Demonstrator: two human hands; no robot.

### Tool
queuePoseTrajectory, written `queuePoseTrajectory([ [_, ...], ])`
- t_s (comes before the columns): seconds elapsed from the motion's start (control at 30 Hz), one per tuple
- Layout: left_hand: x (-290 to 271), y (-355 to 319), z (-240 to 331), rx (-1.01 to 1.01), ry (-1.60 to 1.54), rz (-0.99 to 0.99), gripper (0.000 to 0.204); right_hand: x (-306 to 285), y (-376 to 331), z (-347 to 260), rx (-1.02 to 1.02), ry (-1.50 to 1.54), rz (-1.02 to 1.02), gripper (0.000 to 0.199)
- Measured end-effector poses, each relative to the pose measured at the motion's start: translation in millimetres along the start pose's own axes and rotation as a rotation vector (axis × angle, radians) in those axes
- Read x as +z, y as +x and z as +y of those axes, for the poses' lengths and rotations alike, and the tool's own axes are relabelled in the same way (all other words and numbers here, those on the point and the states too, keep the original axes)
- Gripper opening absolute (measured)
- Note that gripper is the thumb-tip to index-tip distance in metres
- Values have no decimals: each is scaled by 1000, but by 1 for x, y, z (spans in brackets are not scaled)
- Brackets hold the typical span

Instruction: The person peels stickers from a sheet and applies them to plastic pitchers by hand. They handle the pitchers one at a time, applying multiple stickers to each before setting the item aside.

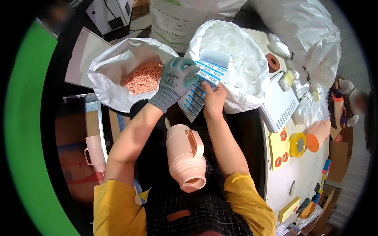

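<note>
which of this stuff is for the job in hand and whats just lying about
Seemingly in use:
sticker sheet, pinched in the right hand, gloved left hand at it
pink jug in lap

Apparently lying about:
yellow tape roll
orange-pink container
pink mug

We see yellow fabric sleeves (117, 208), a white-checked black apron (163, 206) with a brown oblong patch (178, 215), and a grey, dark-printed knit glove (165, 97) on the left hand (176, 76).
</note>
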State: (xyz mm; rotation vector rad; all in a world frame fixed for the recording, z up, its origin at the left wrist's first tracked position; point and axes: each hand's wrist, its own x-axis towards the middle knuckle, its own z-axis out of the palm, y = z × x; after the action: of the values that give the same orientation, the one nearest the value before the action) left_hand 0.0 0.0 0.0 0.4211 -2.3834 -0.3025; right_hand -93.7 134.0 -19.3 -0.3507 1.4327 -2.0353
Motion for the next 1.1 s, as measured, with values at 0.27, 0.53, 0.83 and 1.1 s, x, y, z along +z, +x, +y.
queuePoseTrajectory([
  [0.27, -11, -4, 4, 52, -56, -8, 22, -8, -3, -2, 16, -31, -55, 28],
  [0.53, -52, -163, 73, -564, -721, 148, 14, -130, -140, -30, 264, -361, -218, 23],
  [0.83, -108, -148, 157, -193, -543, 56, 12, -113, -232, -59, 515, -275, -463, 119],
  [1.1, -172, -171, 90, -1166, -1139, 186, 19, -96, -231, -39, -395, -1021, -637, 114],
])
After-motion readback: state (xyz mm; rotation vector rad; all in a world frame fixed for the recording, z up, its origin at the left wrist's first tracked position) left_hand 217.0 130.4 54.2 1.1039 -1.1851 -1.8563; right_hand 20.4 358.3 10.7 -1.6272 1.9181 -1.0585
